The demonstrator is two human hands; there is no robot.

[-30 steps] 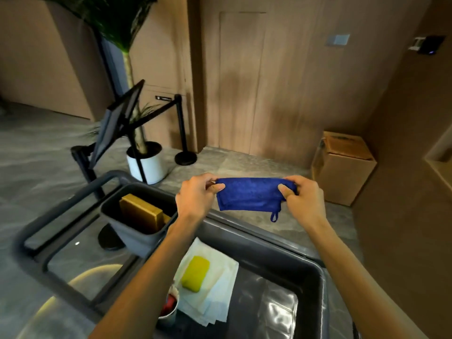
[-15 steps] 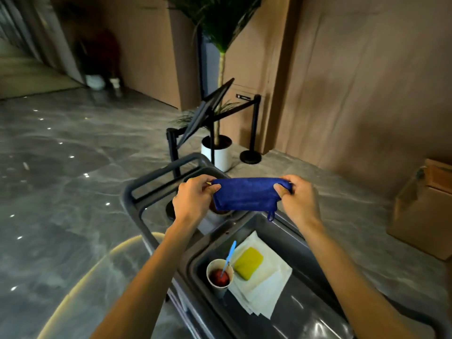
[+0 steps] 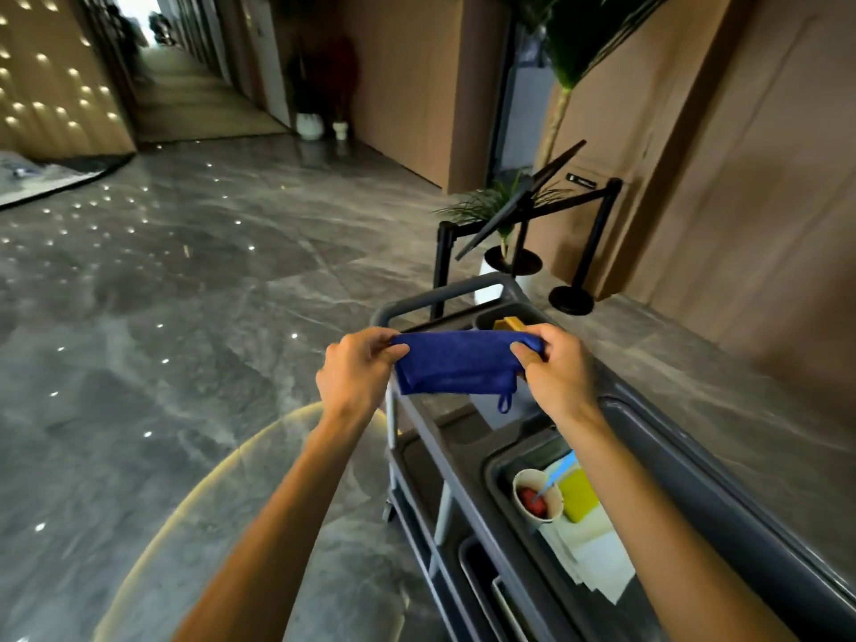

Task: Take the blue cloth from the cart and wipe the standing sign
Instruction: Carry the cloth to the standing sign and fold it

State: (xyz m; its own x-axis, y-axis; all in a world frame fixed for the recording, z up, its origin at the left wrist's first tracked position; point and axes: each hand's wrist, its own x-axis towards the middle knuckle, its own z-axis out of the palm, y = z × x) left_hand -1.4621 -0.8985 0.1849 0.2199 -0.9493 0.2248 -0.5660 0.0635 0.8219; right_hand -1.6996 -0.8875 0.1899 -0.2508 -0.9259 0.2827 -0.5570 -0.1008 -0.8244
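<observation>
Both bare forearms reach forward, side by side, wrists level at mid-frame. The left hand (image 3: 356,373) and the right hand (image 3: 553,370) are each closed in a pinch, thumbs on top, gripping opposite ends of the blue cloth (image 3: 456,361) stretched between them.

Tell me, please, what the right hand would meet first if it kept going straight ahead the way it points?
Probably the bin with the yellow block, just beyond the right hand and cloth; depth is unclear.

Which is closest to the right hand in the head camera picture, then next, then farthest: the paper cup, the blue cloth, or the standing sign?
1. blue cloth: pinched in the right hand.
2. paper cup: below the hand, in the cart's tray.
3. standing sign: beyond the cart, by the plant.
</observation>
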